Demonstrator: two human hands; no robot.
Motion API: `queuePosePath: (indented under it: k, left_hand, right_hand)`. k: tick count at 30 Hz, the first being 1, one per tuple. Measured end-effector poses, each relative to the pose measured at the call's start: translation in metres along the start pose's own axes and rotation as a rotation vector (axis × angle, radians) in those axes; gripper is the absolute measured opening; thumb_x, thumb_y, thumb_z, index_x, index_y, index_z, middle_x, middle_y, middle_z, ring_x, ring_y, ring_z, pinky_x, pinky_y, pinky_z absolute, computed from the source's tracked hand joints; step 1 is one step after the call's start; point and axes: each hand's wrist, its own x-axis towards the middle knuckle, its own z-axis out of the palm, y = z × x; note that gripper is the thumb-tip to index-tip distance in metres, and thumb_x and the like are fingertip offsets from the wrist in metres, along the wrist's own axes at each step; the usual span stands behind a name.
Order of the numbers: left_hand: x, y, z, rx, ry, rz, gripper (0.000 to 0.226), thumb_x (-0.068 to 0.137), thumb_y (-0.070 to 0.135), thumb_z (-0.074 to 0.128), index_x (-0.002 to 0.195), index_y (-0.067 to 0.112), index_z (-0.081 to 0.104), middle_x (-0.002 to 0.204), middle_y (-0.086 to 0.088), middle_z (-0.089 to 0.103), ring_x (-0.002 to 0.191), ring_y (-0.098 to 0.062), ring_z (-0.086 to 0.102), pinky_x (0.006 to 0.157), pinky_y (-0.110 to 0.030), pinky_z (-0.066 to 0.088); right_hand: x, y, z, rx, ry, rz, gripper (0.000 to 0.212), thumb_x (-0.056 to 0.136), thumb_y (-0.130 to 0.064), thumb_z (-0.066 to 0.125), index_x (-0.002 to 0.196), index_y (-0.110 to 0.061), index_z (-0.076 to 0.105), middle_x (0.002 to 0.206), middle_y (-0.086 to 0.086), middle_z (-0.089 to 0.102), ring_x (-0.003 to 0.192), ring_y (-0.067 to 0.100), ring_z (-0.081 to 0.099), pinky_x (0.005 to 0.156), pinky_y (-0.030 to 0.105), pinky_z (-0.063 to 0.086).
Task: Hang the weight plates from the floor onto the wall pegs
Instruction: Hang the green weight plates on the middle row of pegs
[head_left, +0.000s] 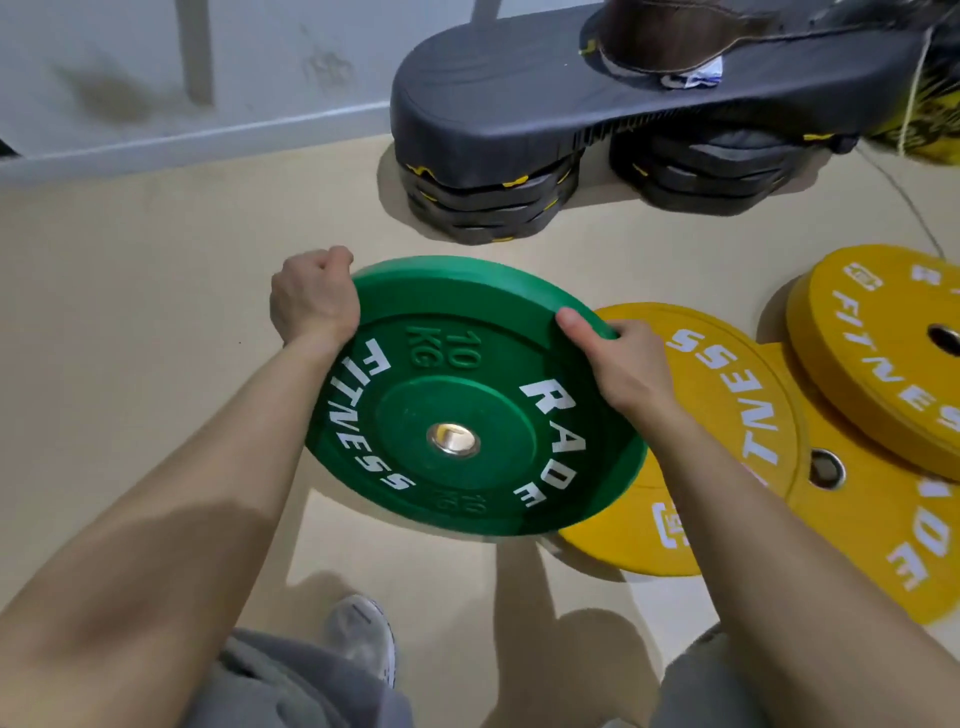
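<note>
Item under handling: one green weight plate (467, 374), round, with a raised rim, a recessed centre disc and a metal-lined bore. White lettering reads "RADE FITNESS"; "10 KG" is moulded in green in two places. It is held tilted above the floor (156, 312), far edge higher, and its right side overlaps a yellow plate (737, 499) in view.

Left hand (314, 301): fingers curled tightly round the far-left rim. Right hand (618, 364): thumb (574, 325) pressed on the top face, fingers wrapped under the right rim, their tips hidden.

Floor is beige and smooth, with shadows of the arms and the plate. The yellow plate lies flat; a second yellow plate (857, 364) rests partly on it. Beyond stands a black step platform (519, 104) on stacked black risers (483, 202). The wall (156, 78) is pale grey and scuffed, with a light skirting (208, 140).
</note>
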Motion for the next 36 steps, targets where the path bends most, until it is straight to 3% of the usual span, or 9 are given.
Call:
queuePosePath:
  k: [6, 8, 11, 14, 19, 23, 30, 32, 36]
  left_hand:
    - [0.015, 0.029, -0.027, -0.166, 0.203, 0.108, 0.028, 0.093, 0.027, 0.048, 0.076, 0.011, 0.063, 0.077, -0.006, 0.057, 0.075, -0.024, 0.047, 0.06, -0.03, 0.022]
    - [0.02, 0.026, -0.024, -0.234, 0.232, 0.139, 0.03, 0.091, 0.025, 0.048, 0.07, 0.006, 0.057, 0.069, -0.007, 0.053, 0.067, -0.022, 0.043, 0.055, -0.031, 0.022]
    - [0.031, 0.02, -0.013, -0.279, 0.231, 0.161, 0.035, 0.092, 0.024, 0.048, 0.058, 0.013, 0.043, 0.058, 0.003, 0.042, 0.055, -0.009, 0.036, 0.046, -0.014, 0.025]
    - [0.045, 0.018, -0.003, -0.311, 0.244, 0.154, 0.035, 0.092, 0.027, 0.046, 0.063, 0.007, 0.048, 0.058, 0.003, 0.042, 0.054, -0.007, 0.036, 0.045, -0.013, 0.024]
    - [0.059, 0.015, 0.003, -0.29, 0.199, 0.184, 0.033, 0.088, 0.029, 0.049, 0.063, 0.008, 0.05, 0.058, 0.002, 0.045, 0.056, -0.01, 0.037, 0.046, -0.017, 0.023]
    - [0.072, 0.014, -0.006, -0.462, 0.004, 0.193, 0.03, 0.082, 0.031, 0.048, 0.057, 0.015, 0.056, 0.059, 0.004, 0.053, 0.06, -0.011, 0.044, 0.057, -0.025, 0.034]
    - [0.08, -0.052, 0.006, -0.649, -0.332, -0.219, 0.044, 0.089, 0.049, 0.043, 0.08, 0.013, 0.065, 0.079, -0.005, 0.063, 0.077, -0.021, 0.057, 0.076, -0.035, 0.043]
    - [0.076, -0.063, 0.015, -0.739, -0.34, -0.337, 0.04, 0.097, 0.045, 0.038, 0.082, 0.018, 0.063, 0.08, 0.002, 0.065, 0.081, -0.017, 0.059, 0.083, -0.036, 0.044]
    - [0.064, -0.067, 0.036, -0.787, -0.288, -0.434, 0.033, 0.092, 0.044, 0.037, 0.08, 0.026, 0.061, 0.081, 0.002, 0.066, 0.083, -0.019, 0.057, 0.081, -0.034, 0.048]
  right_hand:
    - [0.03, -0.052, -0.022, -0.056, 0.123, -0.247, 0.071, 0.067, -0.081, 0.058, 0.062, -0.011, 0.061, 0.052, 0.002, 0.055, 0.053, 0.02, 0.052, 0.054, 0.041, 0.042]
    - [0.043, -0.059, -0.017, -0.086, 0.135, -0.301, 0.073, 0.066, -0.082, 0.057, 0.069, -0.009, 0.065, 0.064, 0.011, 0.062, 0.06, 0.027, 0.059, 0.058, 0.047, 0.047]
    - [0.057, -0.059, -0.006, -0.101, 0.114, -0.321, 0.068, 0.067, -0.082, 0.056, 0.074, -0.015, 0.068, 0.068, 0.005, 0.065, 0.064, 0.023, 0.063, 0.058, 0.045, 0.052]
    - [0.07, -0.058, 0.002, -0.095, 0.128, -0.331, 0.069, 0.068, -0.082, 0.055, 0.074, -0.014, 0.068, 0.067, 0.006, 0.065, 0.064, 0.025, 0.063, 0.058, 0.044, 0.051]
    - [0.08, -0.055, 0.004, -0.09, 0.115, -0.346, 0.073, 0.07, -0.081, 0.054, 0.078, -0.01, 0.068, 0.072, 0.011, 0.067, 0.069, 0.031, 0.065, 0.06, 0.049, 0.051]
    - [0.082, -0.054, 0.004, -0.073, 0.097, -0.339, 0.07, 0.071, -0.079, 0.052, 0.08, -0.012, 0.069, 0.072, 0.006, 0.066, 0.07, 0.028, 0.065, 0.061, 0.044, 0.051]
    - [0.081, -0.039, -0.011, -0.008, 0.101, -0.326, 0.069, 0.073, -0.075, 0.052, 0.082, -0.009, 0.067, 0.071, 0.006, 0.063, 0.069, 0.026, 0.063, 0.058, 0.042, 0.049]
    - [0.081, -0.03, -0.015, 0.015, 0.108, -0.327, 0.069, 0.074, -0.072, 0.052, 0.085, -0.006, 0.068, 0.075, 0.012, 0.064, 0.072, 0.029, 0.064, 0.06, 0.044, 0.051]
    - [0.078, -0.016, -0.022, 0.04, 0.148, -0.318, 0.067, 0.078, -0.069, 0.043, 0.082, -0.005, 0.063, 0.071, 0.008, 0.058, 0.066, 0.015, 0.054, 0.058, 0.034, 0.043]
